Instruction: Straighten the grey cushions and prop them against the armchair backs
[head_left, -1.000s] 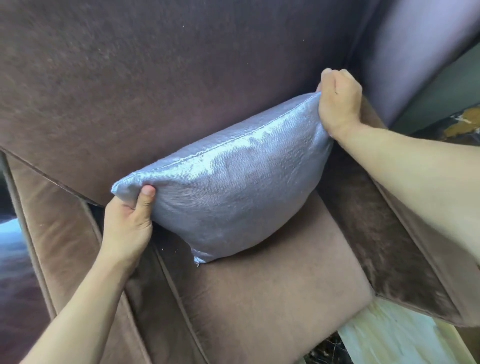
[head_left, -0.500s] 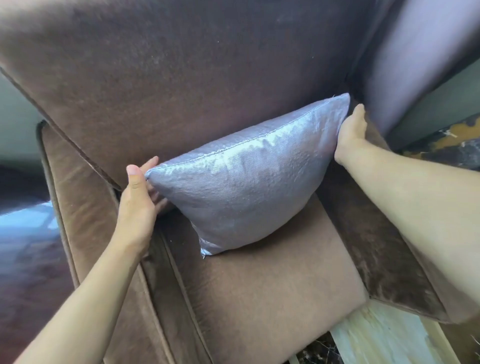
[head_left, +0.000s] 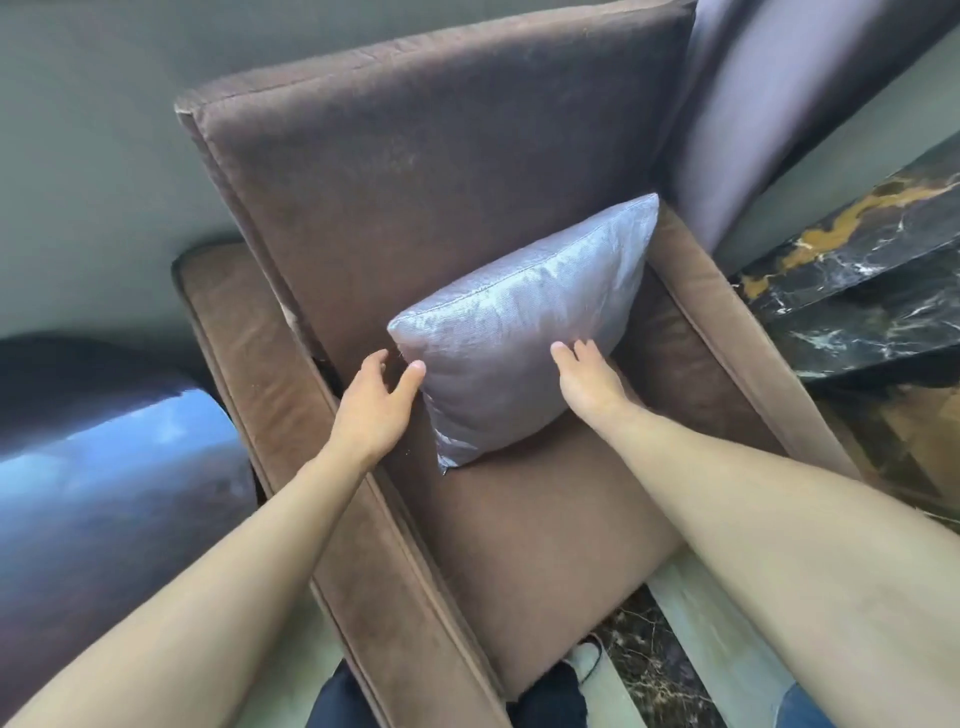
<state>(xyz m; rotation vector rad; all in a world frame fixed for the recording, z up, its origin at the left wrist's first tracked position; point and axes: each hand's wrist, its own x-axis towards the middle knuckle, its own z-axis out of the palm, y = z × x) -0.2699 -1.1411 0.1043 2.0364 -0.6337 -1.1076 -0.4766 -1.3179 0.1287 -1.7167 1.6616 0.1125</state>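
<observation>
A shiny grey cushion (head_left: 524, 332) stands on its edge on the seat of a brown armchair (head_left: 545, 545), leaning against the chair's tall back (head_left: 431, 156). My left hand (head_left: 376, 402) is open beside the cushion's left corner, thumb tip just touching the fabric. My right hand (head_left: 589, 382) lies flat with spread fingers on the cushion's lower front face. Neither hand grips the cushion.
The left armrest (head_left: 270, 395) and right armrest (head_left: 727, 332) flank the seat. A glossy dark rounded object (head_left: 104, 493) sits to the left. A grey curtain (head_left: 769, 104) and black marble ledge (head_left: 872, 270) are on the right. Pale floor lies below.
Both hands let go of the cushion's top corners and moved down to its front. The cushion now leans on the chair back. The view has pulled back from the chair.
</observation>
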